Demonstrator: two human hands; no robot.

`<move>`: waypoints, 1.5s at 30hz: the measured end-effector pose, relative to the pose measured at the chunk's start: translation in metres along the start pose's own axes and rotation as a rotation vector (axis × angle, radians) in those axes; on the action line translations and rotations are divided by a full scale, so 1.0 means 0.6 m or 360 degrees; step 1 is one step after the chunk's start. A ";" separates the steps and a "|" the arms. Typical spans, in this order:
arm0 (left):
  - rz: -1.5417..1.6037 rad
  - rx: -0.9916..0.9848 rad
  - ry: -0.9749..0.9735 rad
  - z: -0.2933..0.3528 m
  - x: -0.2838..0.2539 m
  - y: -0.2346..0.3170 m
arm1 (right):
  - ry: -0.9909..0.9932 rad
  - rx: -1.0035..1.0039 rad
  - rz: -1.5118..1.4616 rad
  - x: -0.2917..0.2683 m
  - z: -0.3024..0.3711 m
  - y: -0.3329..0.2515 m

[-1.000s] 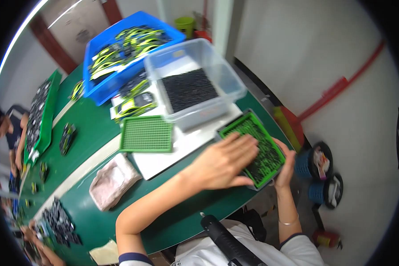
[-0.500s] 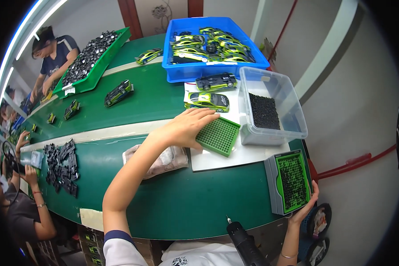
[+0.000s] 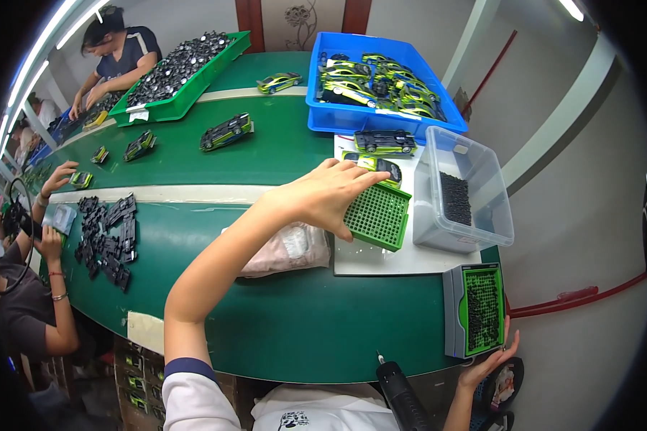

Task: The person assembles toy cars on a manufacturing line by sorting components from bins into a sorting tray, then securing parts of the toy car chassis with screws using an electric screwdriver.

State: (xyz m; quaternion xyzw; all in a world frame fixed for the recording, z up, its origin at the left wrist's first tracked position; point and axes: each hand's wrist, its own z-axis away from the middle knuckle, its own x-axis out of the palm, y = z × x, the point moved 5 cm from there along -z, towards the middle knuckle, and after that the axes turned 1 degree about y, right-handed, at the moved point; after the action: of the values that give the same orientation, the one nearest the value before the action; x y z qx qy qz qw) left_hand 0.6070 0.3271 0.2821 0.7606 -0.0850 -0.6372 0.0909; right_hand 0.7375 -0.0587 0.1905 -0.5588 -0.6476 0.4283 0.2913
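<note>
My left hand [image 3: 316, 195] grips the edge of a green perforated tray [image 3: 379, 221], tilted above a white board [image 3: 366, 264]. Just behind it are two black and lime toy cars: one lies underside up [image 3: 384, 142], and the other, upright [image 3: 378, 167], is partly covered by my fingers. At the lower right, my right hand [image 3: 487, 365] is palm up with fingers spread, beside the near corner of a grey box [image 3: 454, 316]. Inside that box sits a green perforated plate [image 3: 473, 346] strewn with small black pieces. A black electric screwdriver [image 3: 399, 391] points up near my body.
A clear plastic bin [image 3: 497, 224] holds small black pieces. Behind it stands a blue bin [image 3: 352, 121] of toy cars. A wrapped bundle [image 3: 295, 251] lies left of the board. Black chassis parts [image 3: 109, 237], more cars and a green crate [image 3: 169, 109] are farther left, where other people work.
My view has swung, shifting the scene rightward. The green tray stays in my left hand, near the upright car. My right hand's fingers have come away from the grey box's side and spread.
</note>
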 end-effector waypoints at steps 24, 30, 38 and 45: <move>0.0335 -0.0363 0.0176 0.279 0.016 0.118 | 0.0079 -0.0149 0.1103 0.033 0.076 -0.058; -0.0284 -0.0606 0.0676 0.241 -0.054 -0.142 | 0.0056 -0.0095 0.1078 0.035 0.069 -0.068; -0.0405 -0.1087 0.0640 0.213 -0.027 -0.435 | 0.0054 0.0016 0.1081 0.033 0.081 -0.060; -0.0233 -0.0764 0.0747 0.214 -0.048 -0.344 | 0.0019 -0.0024 0.1028 0.032 0.079 -0.052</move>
State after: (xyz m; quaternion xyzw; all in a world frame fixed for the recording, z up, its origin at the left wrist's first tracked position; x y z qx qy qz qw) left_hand 0.4785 0.5304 0.2367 0.8474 0.1454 -0.4516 0.2383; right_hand 0.6782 -0.0515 0.1938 -0.7401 -0.4383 0.4905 0.1400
